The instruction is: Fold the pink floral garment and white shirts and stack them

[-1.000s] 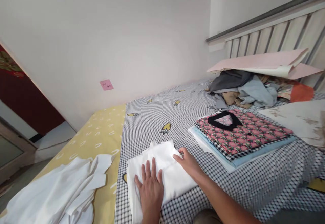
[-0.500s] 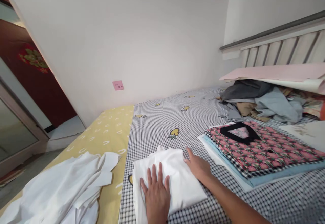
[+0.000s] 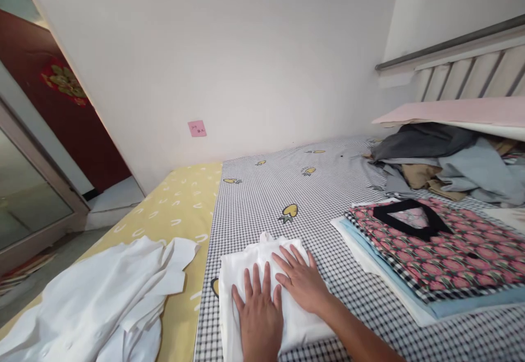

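A white garment [image 3: 246, 256], folded into a rough rectangle, lies on the checked bed sheet in front of me. My left hand [image 3: 260, 313] rests flat on its left part with the fingers spread. On its upper right part my right hand [image 3: 302, 280] also lies flat, fingers apart. Neither hand grips the cloth. To the left, a loose pile of white shirts [image 3: 94, 302] spreads over the yellow part of the bedding. A stack of folded clothes, topped by a pink floral garment [image 3: 443, 252] with a black collar, lies on the right.
Grey and brown clothes [image 3: 435, 154] are heaped at the back right under a pink board [image 3: 455, 111]. A white wall [image 3: 266, 56] with a pink note [image 3: 197, 128] borders the bed. At the left stands a dark red door [image 3: 61, 110].
My right hand has moved from the garment's right edge onto its top and spread flat. My left hand stays flat on the cloth. The view has shifted slightly.
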A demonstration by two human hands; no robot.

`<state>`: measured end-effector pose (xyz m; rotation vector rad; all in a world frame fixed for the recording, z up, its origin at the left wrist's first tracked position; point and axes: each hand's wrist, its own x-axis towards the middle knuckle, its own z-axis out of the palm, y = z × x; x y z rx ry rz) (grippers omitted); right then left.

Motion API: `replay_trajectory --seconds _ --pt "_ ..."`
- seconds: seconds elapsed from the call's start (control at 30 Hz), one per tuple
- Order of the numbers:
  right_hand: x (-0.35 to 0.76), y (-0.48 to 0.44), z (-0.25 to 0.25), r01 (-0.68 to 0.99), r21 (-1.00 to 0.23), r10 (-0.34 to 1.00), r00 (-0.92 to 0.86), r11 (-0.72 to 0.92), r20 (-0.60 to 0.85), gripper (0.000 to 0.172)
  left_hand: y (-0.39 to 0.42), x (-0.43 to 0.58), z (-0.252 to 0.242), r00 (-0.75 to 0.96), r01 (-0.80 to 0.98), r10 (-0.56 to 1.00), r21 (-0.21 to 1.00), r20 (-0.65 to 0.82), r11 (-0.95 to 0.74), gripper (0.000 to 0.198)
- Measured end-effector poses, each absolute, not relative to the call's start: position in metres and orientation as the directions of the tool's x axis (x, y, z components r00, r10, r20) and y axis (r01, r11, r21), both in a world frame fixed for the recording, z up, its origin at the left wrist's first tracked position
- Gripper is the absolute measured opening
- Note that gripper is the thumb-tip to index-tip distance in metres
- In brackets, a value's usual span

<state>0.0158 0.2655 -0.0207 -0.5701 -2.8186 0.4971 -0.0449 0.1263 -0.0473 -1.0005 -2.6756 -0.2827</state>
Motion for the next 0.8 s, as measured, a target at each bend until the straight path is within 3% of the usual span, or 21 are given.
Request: replay_trajectory --seconds 0.17,0.23,0.33,0.4,0.6,0.8 --pt "0.003 0.303 -0.033 0.298 -0.435 0.382 -0.916 0.85 0.119 0.048 0.129 -0.046 -0.044 -0.739 0.648 0.618 0.035 0.268 0.76 0.054" --pt "0.001 0.321 -0.035 0.233 -0.528 0.374 -0.911 0.817 0.177 0.044 0.129 -0.049 -0.044 -0.75 0.635 0.612 0.012 0.253 0.773 0.054" --pt "0.001 0.344 -0.04 0.104 -0.724 0.498 -0.792 0.682 0.354 0.038 0.129 -0.055 -0.046 -0.759 0.629 0.612 0.006 0.223 0.777 0.054" --pt "0.002 0.355 -0.045 0.07 -0.792 0.62 -0.665 0.607 0.416 0.038 0.129 -0.057 -0.047 -0.755 0.632 0.614 0.005 0.228 0.775 0.053" --pt "0.01 0.372 -0.058 0.157 -0.872 0.844 -0.377 0.464 0.381 0.034 0.129 -0.059 -0.05 -0.753 0.605 0.592 -0.052 0.288 0.795 0.053" --pt "0.011 0.37 -0.052 0.159 -0.895 0.853 -0.409 0.417 0.324 0.028 0.122 -0.075 -0.068 -0.74 0.593 0.591 -0.104 0.321 0.799 0.056"
